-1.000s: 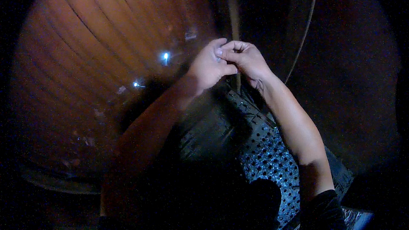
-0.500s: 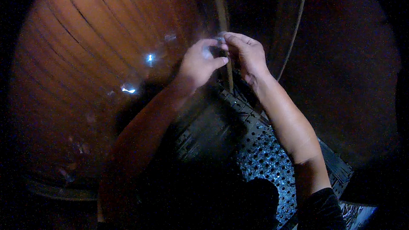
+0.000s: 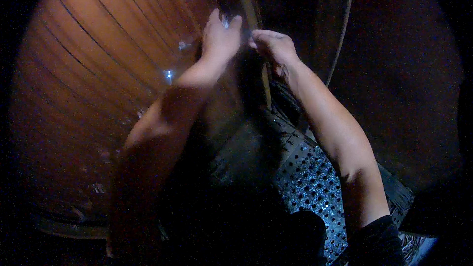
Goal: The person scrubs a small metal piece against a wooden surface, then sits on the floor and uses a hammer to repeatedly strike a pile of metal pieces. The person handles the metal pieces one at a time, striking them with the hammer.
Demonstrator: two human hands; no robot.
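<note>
Plate point(image 3: 315, 184) with round holes lies near right. Farther, left hand point(image 3: 220, 39) has thumb and finger apart, shiny bit point(image 3: 225, 21) between — held? Can't tell. Right hand point(image 3: 276, 47) bunches its fingertips — can't tell on what. Far left, brown wall point(image 3: 125, 29).

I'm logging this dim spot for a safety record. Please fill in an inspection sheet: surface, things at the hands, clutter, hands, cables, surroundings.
Surface: orange-brown grooved surface on the left; perforated plate at lower right, brightly lit.
Things at the hands: small pale glint between left thumb and fingers, too blurred to name.
Clutter: small shiny bits against the grooved surface.
Hands: left hand, thumb and fingers apart; right hand, fingertips close together; grip unclear for both. Hands not touching.
Cables: thin curved line at upper right, possibly a cable or hose.
Surroundings: mostly dark; yellowish strip behind the hands.
</note>
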